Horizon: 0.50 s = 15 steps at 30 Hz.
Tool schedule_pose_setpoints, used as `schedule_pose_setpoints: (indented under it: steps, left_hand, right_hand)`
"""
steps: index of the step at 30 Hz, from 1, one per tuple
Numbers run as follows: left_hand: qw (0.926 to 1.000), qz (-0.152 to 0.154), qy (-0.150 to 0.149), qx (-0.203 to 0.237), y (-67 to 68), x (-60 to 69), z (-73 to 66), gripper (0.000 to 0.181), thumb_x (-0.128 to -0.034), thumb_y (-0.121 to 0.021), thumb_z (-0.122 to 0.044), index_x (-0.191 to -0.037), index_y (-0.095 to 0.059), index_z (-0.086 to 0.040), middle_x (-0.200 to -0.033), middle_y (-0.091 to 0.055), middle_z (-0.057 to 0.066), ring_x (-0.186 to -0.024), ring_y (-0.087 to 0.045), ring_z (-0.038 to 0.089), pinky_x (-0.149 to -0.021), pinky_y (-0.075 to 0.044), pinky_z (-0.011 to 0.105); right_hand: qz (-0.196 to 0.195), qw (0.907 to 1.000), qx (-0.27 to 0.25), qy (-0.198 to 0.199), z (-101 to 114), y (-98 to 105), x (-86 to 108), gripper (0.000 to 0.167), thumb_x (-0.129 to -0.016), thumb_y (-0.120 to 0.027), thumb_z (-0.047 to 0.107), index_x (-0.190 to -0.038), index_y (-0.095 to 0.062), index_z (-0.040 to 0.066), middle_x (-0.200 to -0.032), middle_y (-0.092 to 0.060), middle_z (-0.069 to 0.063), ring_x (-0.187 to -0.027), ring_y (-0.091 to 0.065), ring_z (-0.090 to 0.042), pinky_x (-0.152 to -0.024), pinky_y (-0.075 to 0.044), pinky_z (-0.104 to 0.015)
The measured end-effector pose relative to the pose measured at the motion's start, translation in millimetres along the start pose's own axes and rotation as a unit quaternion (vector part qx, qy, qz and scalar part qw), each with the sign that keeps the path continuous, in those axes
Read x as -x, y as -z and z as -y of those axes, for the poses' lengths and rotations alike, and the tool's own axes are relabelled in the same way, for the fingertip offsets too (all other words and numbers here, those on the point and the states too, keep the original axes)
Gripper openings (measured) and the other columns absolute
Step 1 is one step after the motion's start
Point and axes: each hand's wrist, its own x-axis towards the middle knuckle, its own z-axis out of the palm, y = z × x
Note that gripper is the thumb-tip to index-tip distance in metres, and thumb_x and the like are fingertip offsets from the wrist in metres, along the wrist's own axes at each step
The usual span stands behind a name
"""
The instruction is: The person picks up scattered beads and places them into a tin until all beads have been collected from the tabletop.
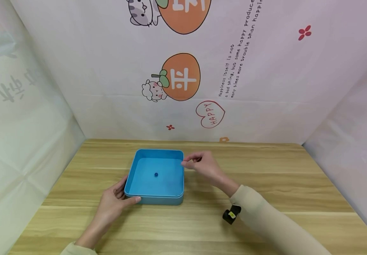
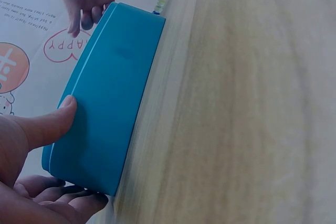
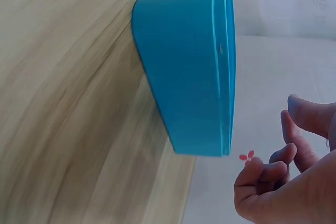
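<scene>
A square blue box (image 1: 161, 199), without a lid, stands on the wooden table. Inside, on its floor, lies a small dark blue ball (image 1: 156, 174). My left hand (image 1: 112, 203) grips the near left corner: the thumb presses the front wall, and the fingers (image 2: 79, 203) lie against the adjoining side, low down. At the far right rim is my right hand (image 1: 205, 165). In the right wrist view its thumb and index fingertip are close together, apart from the box, with nothing visible between them. The other fingers (image 3: 262, 177) curl loosely.
A printed sheet (image 1: 266, 117) hangs behind the table (image 1: 266, 177), and white sheets flank both sides. On the right wrist is a small black device (image 1: 231, 214). A tiny greenish and blue thing (image 2: 159, 6) shows beyond the box; I cannot tell its kind.
</scene>
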Motion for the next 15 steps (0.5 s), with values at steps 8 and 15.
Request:
schedule_pose_setpoints:
  steps: [8,15]
  left_hand:
    - [1.0,-0.001,0.002,0.0,-0.7,-0.5,1.5,0.102,-0.0855,-0.092,-0.017,-0.164,-0.029,0.001,-0.167,-0.028,0.026,-0.15,-0.034,0.042,-0.114,-0.042,0.046]
    - [1.0,-0.001,0.0,-0.001,-1.2,-1.1,1.1,0.102,-0.0856,-0.092,-0.016,-0.164,-0.029,0.001,-0.166,-0.028,0.027,-0.15,-0.034,0.043,-0.114,-0.042,0.046]
  right_hand:
    - [-0.037,0.9986,0.038,-0.007,-17.0,17.6,8.2,0.008,-0.094,-0.082,0.015,-0.095,-0.083,0.007,-0.073,-0.052,-0.003,-0.07,-0.045,-0.019,-0.061,-0.035,-0.028]
    - [-0.047,0.998,0.04,-0.017,-30.7,31.1,16.8,0.01,-0.095,-0.081,0.016,-0.098,-0.083,0.007,-0.07,-0.05,-0.002,-0.069,-0.044,-0.019,-0.059,-0.033,-0.028]
